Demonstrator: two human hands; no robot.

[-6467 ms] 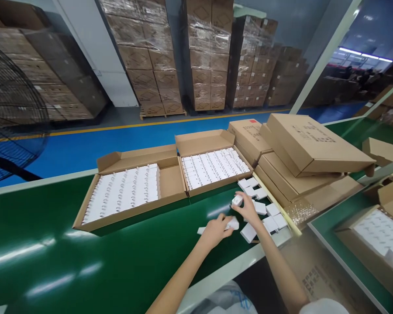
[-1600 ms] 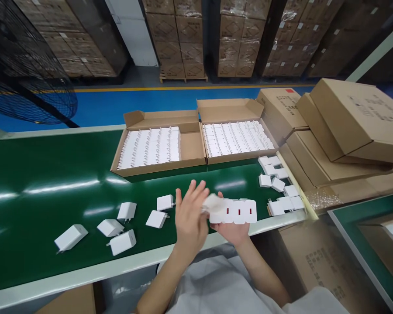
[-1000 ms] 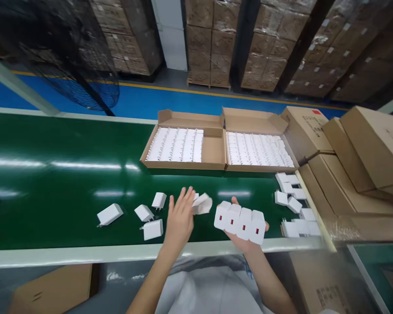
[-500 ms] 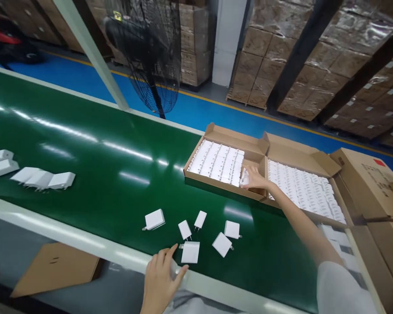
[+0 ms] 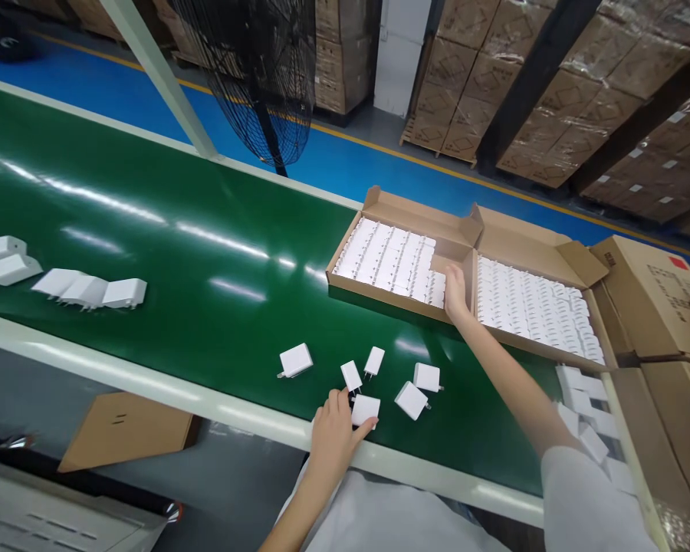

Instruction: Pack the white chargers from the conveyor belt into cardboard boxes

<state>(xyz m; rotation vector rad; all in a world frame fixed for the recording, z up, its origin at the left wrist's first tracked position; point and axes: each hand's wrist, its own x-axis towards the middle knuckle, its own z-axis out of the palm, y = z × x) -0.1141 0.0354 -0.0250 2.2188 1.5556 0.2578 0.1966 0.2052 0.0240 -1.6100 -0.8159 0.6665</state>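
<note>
My left hand is at the belt's near edge, its thumb and fingers around a white plug charger lying on the green belt. My right hand reaches into the gap at the right end of an open cardboard box. Packed white chargers stand in rows there, and the front one lies just left of that hand. I see nothing held in the right hand; its fingertips are partly hidden. Other loose chargers, such as one charger and another charger, lie nearby.
A second open box full of chargers adjoins on the right, beside brown cartons. More chargers lie at the right end, others at the left. A fan stands behind the belt.
My right hand has let go of a charger in the box and shifted right of it. The left hand has closed in around the nearest charger. The view has shifted slightly.
</note>
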